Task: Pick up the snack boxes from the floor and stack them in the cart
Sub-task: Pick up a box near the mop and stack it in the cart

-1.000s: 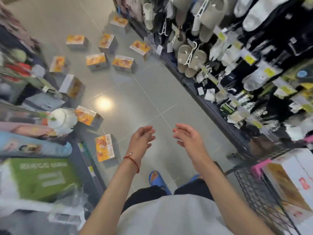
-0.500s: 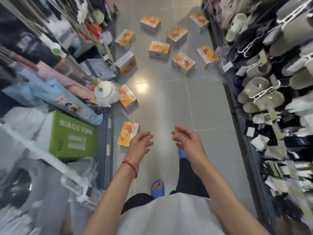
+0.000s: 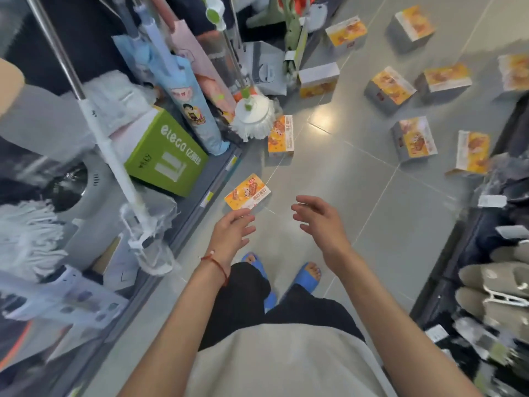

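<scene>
Several orange-and-white snack boxes lie scattered on the grey tiled floor. The nearest snack box (image 3: 247, 191) lies flat by the left shelf's base, just beyond my left hand (image 3: 232, 233). Another box (image 3: 281, 136) stands under a mop head, and more boxes (image 3: 413, 141) are spread toward the upper right. My right hand (image 3: 319, 222) hovers to the right of the left one. Both hands are held out with relaxed fingers and hold nothing. The cart is out of view.
The left shelf holds a green carton (image 3: 166, 153), umbrellas (image 3: 183, 90) and a white mop head (image 3: 253, 116) that overhangs the aisle. A rack of slippers and socks (image 3: 498, 285) lines the right side. My feet in blue sandals (image 3: 306, 277) stand on the floor between.
The view has swung left, away from the cart, which has left the frame. My hands have stayed empty and now hover just short of the nearest box.
</scene>
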Demonstrator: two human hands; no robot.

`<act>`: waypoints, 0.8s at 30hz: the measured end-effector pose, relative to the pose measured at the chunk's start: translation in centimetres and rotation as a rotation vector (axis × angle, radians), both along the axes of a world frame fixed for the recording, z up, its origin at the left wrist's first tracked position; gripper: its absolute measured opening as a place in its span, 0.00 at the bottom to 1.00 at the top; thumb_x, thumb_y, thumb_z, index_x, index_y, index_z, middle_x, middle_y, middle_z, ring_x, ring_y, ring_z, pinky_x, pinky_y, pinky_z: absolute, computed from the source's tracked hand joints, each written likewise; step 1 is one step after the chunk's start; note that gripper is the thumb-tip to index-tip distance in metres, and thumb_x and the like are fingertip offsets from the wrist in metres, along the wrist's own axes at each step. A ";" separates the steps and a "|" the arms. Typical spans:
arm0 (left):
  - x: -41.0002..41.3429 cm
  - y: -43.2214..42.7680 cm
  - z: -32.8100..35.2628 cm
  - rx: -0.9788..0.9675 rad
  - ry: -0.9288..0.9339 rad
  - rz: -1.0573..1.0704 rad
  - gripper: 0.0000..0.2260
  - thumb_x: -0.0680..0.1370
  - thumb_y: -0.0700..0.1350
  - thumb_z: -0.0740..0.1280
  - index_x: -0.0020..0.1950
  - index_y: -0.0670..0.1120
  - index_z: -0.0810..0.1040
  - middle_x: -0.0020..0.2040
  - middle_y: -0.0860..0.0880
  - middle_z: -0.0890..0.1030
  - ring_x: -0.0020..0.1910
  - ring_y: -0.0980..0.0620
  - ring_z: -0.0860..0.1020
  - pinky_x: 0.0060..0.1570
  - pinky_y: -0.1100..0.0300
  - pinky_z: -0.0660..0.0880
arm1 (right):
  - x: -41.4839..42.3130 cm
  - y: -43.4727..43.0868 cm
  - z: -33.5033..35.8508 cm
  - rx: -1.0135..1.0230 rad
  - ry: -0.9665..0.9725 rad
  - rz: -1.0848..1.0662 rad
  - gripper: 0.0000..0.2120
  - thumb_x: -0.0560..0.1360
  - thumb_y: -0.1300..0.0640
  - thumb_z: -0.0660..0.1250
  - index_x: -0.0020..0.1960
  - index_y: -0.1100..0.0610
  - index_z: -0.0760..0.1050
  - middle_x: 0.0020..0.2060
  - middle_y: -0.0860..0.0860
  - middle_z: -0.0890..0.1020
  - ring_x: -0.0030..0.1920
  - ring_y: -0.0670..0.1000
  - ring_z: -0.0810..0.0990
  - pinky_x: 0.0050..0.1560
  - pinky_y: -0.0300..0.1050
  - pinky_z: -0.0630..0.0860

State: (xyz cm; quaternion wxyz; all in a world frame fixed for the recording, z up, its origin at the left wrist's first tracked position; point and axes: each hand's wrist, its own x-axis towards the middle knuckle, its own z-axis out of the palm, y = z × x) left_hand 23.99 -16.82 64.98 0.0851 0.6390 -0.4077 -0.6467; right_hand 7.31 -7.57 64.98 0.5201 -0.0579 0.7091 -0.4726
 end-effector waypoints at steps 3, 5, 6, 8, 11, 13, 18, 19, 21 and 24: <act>0.2 -1.8 -0.8 0.019 0.008 0.075 0.11 0.82 0.44 0.65 0.64 0.46 0.79 0.61 0.48 0.83 0.54 0.52 0.82 0.52 0.58 0.77 | -0.5 -2.1 -0.4 0.028 -0.015 0.071 0.12 0.82 0.59 0.66 0.64 0.53 0.79 0.57 0.51 0.85 0.57 0.52 0.83 0.60 0.47 0.77; 0.5 -3.4 -1.4 0.039 0.014 0.118 0.12 0.83 0.43 0.65 0.65 0.45 0.78 0.62 0.48 0.83 0.54 0.52 0.82 0.48 0.61 0.75 | -0.5 -3.9 -0.9 0.049 -0.021 0.102 0.12 0.82 0.59 0.66 0.65 0.53 0.78 0.58 0.52 0.84 0.57 0.51 0.83 0.60 0.46 0.77; 0.7 -4.3 -1.8 0.043 0.017 0.134 0.12 0.83 0.43 0.65 0.65 0.45 0.78 0.62 0.47 0.82 0.53 0.52 0.82 0.47 0.62 0.75 | -0.5 -4.9 -1.2 0.060 -0.017 0.115 0.12 0.82 0.59 0.65 0.65 0.53 0.78 0.59 0.53 0.84 0.57 0.52 0.83 0.60 0.46 0.77; 1.2 -6.3 -2.6 0.056 0.026 0.169 0.10 0.83 0.42 0.65 0.63 0.44 0.78 0.60 0.46 0.82 0.50 0.52 0.81 0.44 0.63 0.74 | -0.5 -7.1 -2.0 0.082 -0.007 0.121 0.12 0.82 0.59 0.65 0.64 0.53 0.79 0.59 0.52 0.84 0.58 0.52 0.83 0.62 0.48 0.77; 2.3 -9.7 -4.2 0.088 0.004 0.212 0.07 0.82 0.42 0.65 0.59 0.47 0.79 0.55 0.48 0.83 0.46 0.55 0.82 0.44 0.62 0.75 | 0.2 -10.7 -3.3 0.117 0.010 0.104 0.11 0.83 0.60 0.65 0.63 0.53 0.79 0.57 0.52 0.85 0.58 0.52 0.83 0.62 0.49 0.77; 2.8 -12.1 -5.8 0.108 -0.008 0.230 0.07 0.82 0.42 0.65 0.59 0.47 0.78 0.52 0.50 0.82 0.45 0.55 0.81 0.44 0.62 0.75 | 0.5 -13.3 -4.7 0.123 0.043 0.081 0.10 0.82 0.61 0.65 0.61 0.52 0.79 0.57 0.53 0.85 0.57 0.52 0.84 0.61 0.48 0.78; 3.7 -16.9 -10.9 0.149 -0.044 0.269 0.05 0.82 0.41 0.65 0.57 0.47 0.78 0.48 0.52 0.82 0.45 0.55 0.80 0.45 0.62 0.74 | 0.7 -18.5 -10.1 0.156 0.101 0.072 0.09 0.82 0.62 0.65 0.57 0.51 0.80 0.54 0.53 0.86 0.52 0.51 0.83 0.55 0.44 0.78; 3.8 -17.5 -12.2 0.158 -0.055 0.276 0.06 0.82 0.41 0.64 0.57 0.47 0.78 0.49 0.52 0.82 0.45 0.55 0.80 0.46 0.62 0.75 | 0.6 -19.4 -11.3 0.170 0.100 0.083 0.09 0.82 0.63 0.65 0.57 0.52 0.80 0.53 0.53 0.86 0.51 0.51 0.83 0.54 0.43 0.78; 3.9 -18.6 -15.2 0.182 -0.082 0.297 0.06 0.83 0.41 0.64 0.58 0.47 0.78 0.52 0.50 0.82 0.46 0.56 0.81 0.52 0.59 0.76 | 0.4 -21.1 -14.4 0.201 0.093 0.110 0.09 0.82 0.63 0.65 0.57 0.53 0.80 0.52 0.52 0.86 0.50 0.50 0.83 0.55 0.43 0.78; 3.5 -19.9 -20.3 0.228 -0.126 0.314 0.09 0.83 0.41 0.64 0.62 0.45 0.78 0.57 0.46 0.82 0.51 0.51 0.82 0.57 0.56 0.76 | -0.2 -23.5 -19.9 0.242 0.088 0.148 0.10 0.81 0.65 0.65 0.55 0.52 0.80 0.49 0.51 0.85 0.49 0.51 0.81 0.59 0.49 0.80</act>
